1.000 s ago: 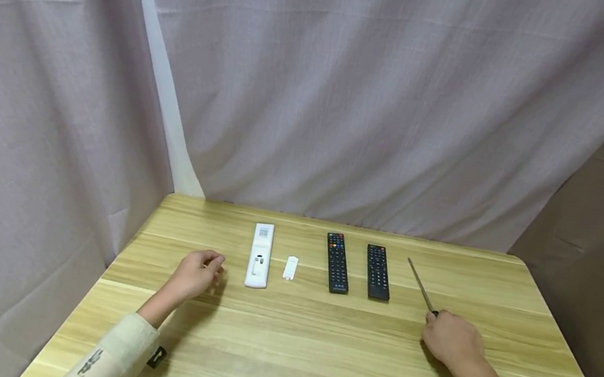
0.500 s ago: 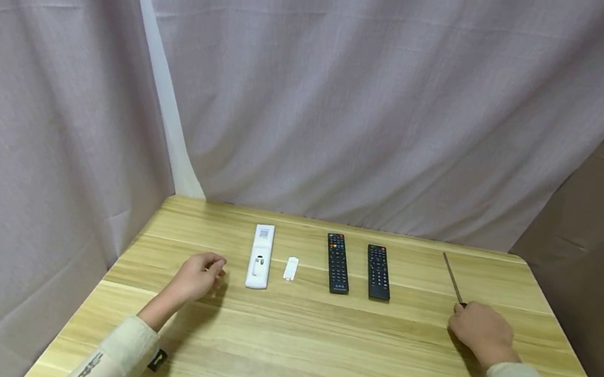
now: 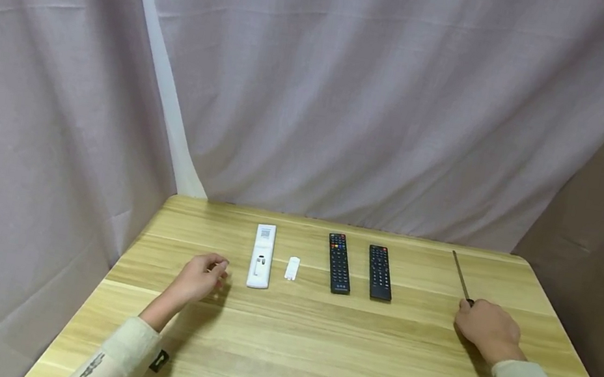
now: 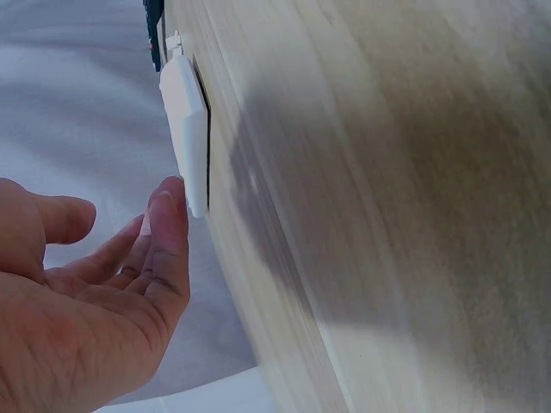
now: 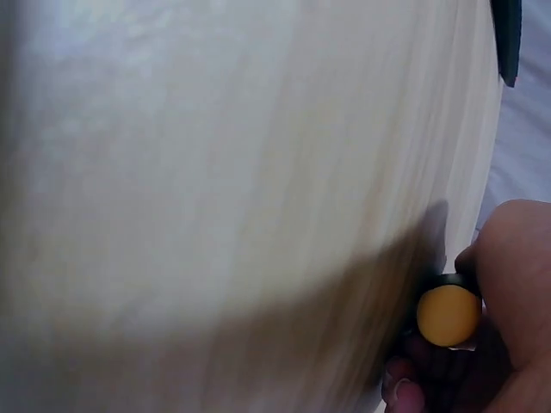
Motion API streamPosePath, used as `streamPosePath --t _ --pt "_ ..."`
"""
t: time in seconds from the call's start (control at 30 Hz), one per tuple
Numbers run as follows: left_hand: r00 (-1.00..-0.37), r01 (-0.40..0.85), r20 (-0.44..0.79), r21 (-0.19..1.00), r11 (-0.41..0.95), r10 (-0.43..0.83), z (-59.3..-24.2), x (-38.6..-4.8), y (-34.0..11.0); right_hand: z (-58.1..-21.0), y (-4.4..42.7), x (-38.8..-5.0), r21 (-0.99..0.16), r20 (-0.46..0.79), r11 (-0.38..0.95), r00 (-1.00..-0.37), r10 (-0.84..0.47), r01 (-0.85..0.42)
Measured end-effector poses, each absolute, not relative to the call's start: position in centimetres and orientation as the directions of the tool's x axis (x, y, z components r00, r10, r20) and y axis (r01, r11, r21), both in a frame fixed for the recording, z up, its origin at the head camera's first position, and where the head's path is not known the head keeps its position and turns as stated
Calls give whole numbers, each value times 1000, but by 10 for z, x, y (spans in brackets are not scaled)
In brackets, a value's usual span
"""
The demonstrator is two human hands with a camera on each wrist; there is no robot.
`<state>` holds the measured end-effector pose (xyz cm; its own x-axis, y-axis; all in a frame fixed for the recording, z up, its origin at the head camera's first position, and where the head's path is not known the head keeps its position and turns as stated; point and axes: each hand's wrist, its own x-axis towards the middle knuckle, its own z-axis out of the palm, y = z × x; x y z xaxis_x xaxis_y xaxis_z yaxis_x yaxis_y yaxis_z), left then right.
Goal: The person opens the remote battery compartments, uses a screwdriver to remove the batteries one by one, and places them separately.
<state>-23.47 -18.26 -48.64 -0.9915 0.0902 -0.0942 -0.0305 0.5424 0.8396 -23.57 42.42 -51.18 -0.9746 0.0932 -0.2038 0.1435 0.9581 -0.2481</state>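
On the right side of the table my right hand (image 3: 489, 327) grips a screwdriver (image 3: 461, 275), its long thin shaft pointing toward the back edge. The yellow butt of its handle (image 5: 448, 316) shows in the right wrist view; fingers hide most of the rest. My left hand (image 3: 199, 276) hovers at the left, fingers loosely bent, holding nothing. Just right of it lies a white remote control (image 3: 260, 267), back side up, with its battery compartment uncovered. A small white battery cover (image 3: 292, 268) lies beside that remote. The left hand appears apart from both.
Two black remote controls lie buttons up near the table's middle: a longer one (image 3: 339, 264) and a shorter one (image 3: 380, 273). Grey curtains (image 3: 353, 91) hang behind and at both sides of the wooden table (image 3: 310, 361).
My right hand has moved right and slightly toward the back, carrying the screwdriver away from the shorter black remote; it slowed lately. My left hand and the remotes have stayed put.
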Motion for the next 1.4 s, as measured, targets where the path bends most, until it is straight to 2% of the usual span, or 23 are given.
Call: streamPosePath --t 0.27,0.4,0.63,0.8,0.97,1.1,1.4 --pt "-991 -28 -93 838 545 92 -486 -236 -181 -506 422 -223 -258 -164 940 -968 187 226" --pt "-990 -32 -99 839 543 96 -485 -233 -180 -503 417 -219 -231 -74 948 -976 206 218" --pt "-993 -26 -81 849 528 82 -485 -231 -179 -505 394 -213 -236 219 970 -969 111 58" --pt "-994 -10 -65 851 525 87 -487 -233 -174 -499 376 -203 -273 319 961 -946 59 -32" --pt "-991 -7 -73 862 507 111 -489 -237 -159 -492 361 -195 -274 337 959 -941 27 -71" --pt "-988 47 -34 860 508 148 -487 -240 -136 -490 351 -191 -272 312 959 -950 6 -83" --pt "-948 222 -2 710 668 318 -478 -261 -62 -498 335 -187 -299 318 948 -948 -5 -106"
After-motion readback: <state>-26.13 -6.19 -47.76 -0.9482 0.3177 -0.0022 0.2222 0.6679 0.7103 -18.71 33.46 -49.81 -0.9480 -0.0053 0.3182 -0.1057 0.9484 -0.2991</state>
